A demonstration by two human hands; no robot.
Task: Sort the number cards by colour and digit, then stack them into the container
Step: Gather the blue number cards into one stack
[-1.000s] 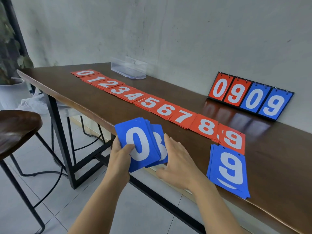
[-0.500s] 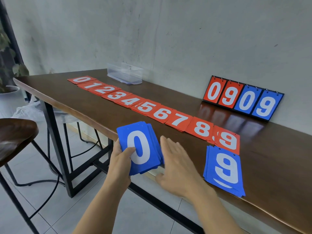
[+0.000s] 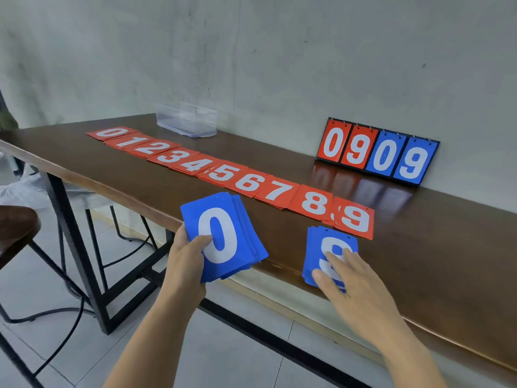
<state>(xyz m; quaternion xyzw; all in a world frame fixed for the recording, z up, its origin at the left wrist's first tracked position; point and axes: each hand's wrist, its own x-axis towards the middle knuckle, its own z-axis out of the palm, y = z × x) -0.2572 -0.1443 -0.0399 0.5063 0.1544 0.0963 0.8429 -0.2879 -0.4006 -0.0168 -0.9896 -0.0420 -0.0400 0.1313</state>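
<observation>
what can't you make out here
Head view:
- top digit of the blue pile: right hand covers part; 8 or 9, cannot tell
- digits under the 0 in the held blue stack, in the left hand: hidden by that card
- clear container: too far to see contents

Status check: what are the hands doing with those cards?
Left hand grips blue stack, 0 on top. Right hand flat on blue pile on table. Nothing in the way.
</observation>
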